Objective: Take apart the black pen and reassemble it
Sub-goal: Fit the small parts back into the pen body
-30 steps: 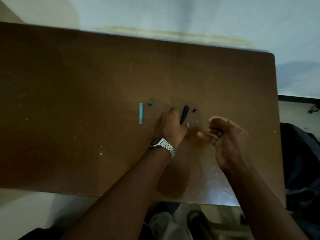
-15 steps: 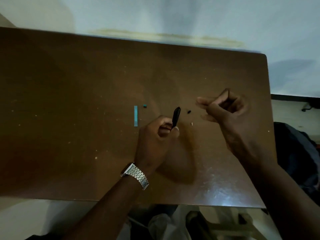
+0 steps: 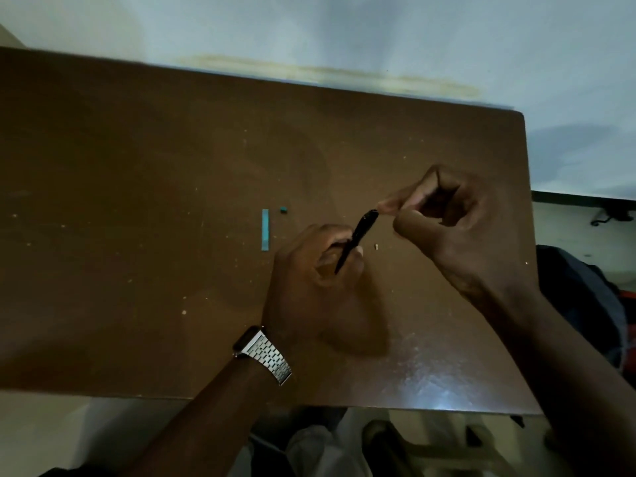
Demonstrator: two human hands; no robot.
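Note:
The black pen [image 3: 358, 234] is tilted up and to the right above the brown table [image 3: 137, 201], and my left hand [image 3: 316, 270] grips its lower half. My right hand [image 3: 444, 215] pinches thumb and forefinger at the pen's upper end. I cannot see whether a small part sits between those fingertips. A tiny metallic piece [image 3: 376, 246] lies on the table just right of the pen. To the left lie a teal strip [image 3: 265, 229] and a small teal piece [image 3: 283, 210].
The table's right edge [image 3: 528, 235] runs close behind my right hand, with a dark bag [image 3: 585, 297] on the floor beyond it. The near edge lies below my wrists. A metal watch [image 3: 265, 354] is on my left wrist.
My left hand lifted the pen off the table and tilted it up. My right hand rose, then came in to pinch the pen's upper end. The small black bit beside the pen is no longer visible.

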